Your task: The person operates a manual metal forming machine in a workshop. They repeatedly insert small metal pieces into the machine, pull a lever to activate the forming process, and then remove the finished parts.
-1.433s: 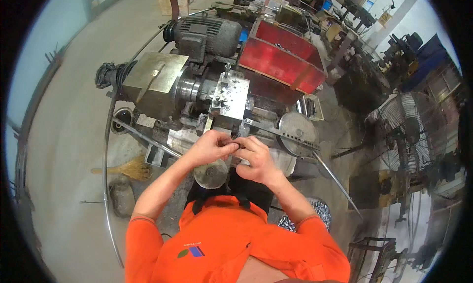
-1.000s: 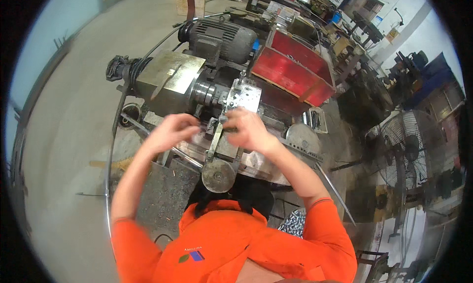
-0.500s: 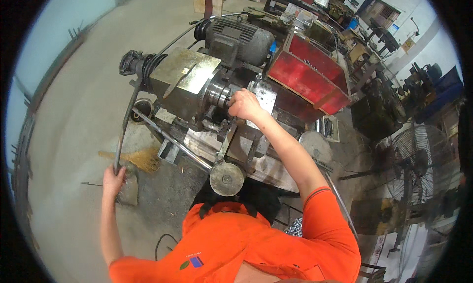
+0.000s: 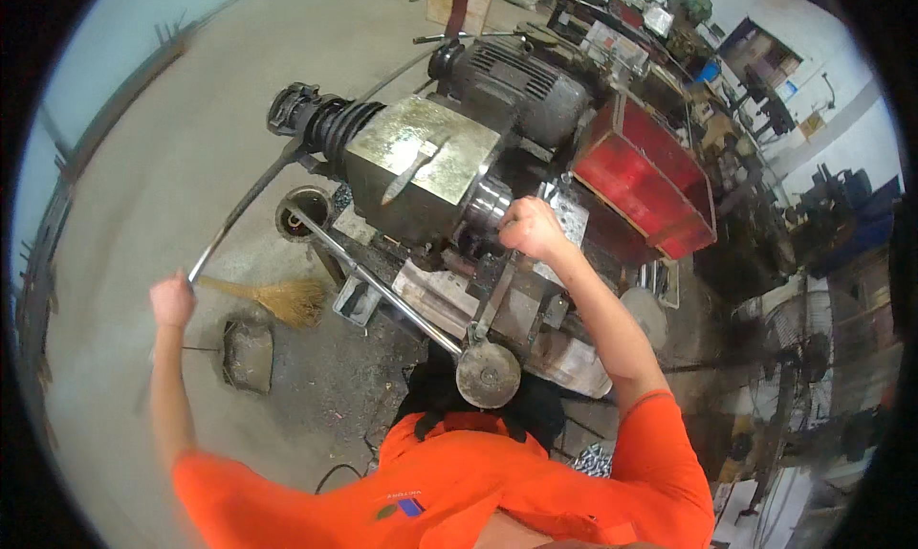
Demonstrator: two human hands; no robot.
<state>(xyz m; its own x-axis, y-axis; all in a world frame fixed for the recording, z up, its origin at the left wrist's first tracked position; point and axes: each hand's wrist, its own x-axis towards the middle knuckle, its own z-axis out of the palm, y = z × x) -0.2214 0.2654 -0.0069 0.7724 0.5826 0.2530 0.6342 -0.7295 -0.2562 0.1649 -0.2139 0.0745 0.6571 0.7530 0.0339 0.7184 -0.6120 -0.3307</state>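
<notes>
My left hand (image 4: 172,300) is closed round the end of a long metal lever (image 4: 229,214), out to the left of the machine. The lever runs up to the black ribbed rear end (image 4: 330,128) of the lathe's spindle. My right hand (image 4: 532,228) is at the shiny round spindle nose (image 4: 490,201), its fingers curled together; what they hold there is hidden. Beside the spindle nose stands the grey headstock (image 4: 421,152), with a small handle lying on its top cover. A round metal disc (image 4: 488,375) on an arm sits close to my body.
An electric motor (image 4: 521,90) is behind the headstock, and a red open box (image 4: 645,176) stands right of it. A long bar (image 4: 382,286) slants along the front. A broom (image 4: 287,300) and a dustpan (image 4: 248,356) lie on the floor at left. A fan (image 4: 794,339) is at right.
My left hand has swung outward to the left and up, taking the lever's end along. My right hand stays at the spindle nose. The whole view has shifted, so the machine appears further right and lower.
</notes>
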